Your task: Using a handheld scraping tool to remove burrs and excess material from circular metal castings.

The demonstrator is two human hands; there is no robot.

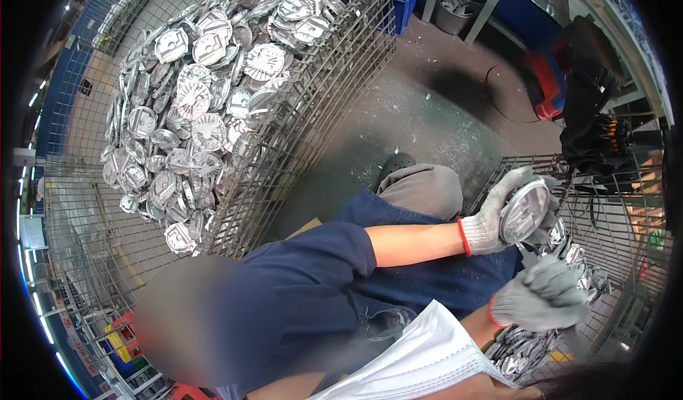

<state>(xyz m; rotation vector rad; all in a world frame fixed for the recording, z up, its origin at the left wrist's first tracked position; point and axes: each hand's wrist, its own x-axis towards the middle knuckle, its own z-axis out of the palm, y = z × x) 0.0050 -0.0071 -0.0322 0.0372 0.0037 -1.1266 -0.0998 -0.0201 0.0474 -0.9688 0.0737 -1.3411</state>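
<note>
A: Two gloved hands in view, both in grey knit gloves with red cuffs. Left hand [498, 218] grasps a round grey metal casting [524, 211], fingers wrapped around its rim, disc face turned toward the camera.

B: Where does the casting sit?

A: Held in the air above the near wire basket [526, 165] at the right, just over the parts lying in it.

B: Right hand?

A: Right hand [541, 302] is lower, clenched into a fist just below the casting, over the same basket. Cannot tell whether anything is inside the fist.

B: Contents of that basket?

A: More shiny castings [526, 346], loosely piled, partly hidden by the hands and a white face mask [420, 361] at the lower edge.

B: Surroundings?

A: Large wire cage [320, 115] at upper left, heaped full with the same round castings [206, 101]. Grey concrete floor [427, 108] between the cage and the basket. Blue sleeve and blue trousers fill the middle; a grey-trousered knee [423, 186] shows just left of the raised hand.
</note>
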